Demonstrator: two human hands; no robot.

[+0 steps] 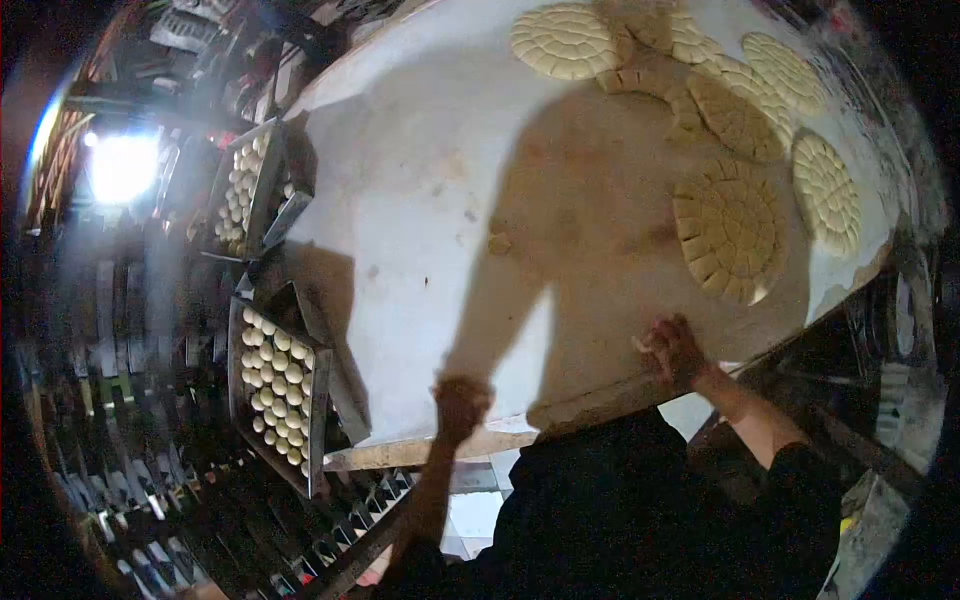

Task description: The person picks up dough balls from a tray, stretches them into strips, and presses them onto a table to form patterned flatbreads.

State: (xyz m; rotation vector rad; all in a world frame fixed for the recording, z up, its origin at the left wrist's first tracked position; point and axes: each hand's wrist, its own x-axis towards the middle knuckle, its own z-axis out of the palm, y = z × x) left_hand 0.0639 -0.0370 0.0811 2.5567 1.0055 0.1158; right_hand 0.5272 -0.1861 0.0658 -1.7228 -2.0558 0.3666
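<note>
There it lay, right of the frame's centre: a pale, round, scored dough disc (735, 232), probably light, soft, easily torn, best supported underneath! The right hand (675, 352) curled below it, the left hand (463, 405) lower centre; whether either gripped anything couldn't be told.

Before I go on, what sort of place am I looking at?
Probably a bakery or dough workroom: a tray on the picture's left holds pale, dough-like balls, and flat rounds cut into segments lie on the broad work table.
</note>
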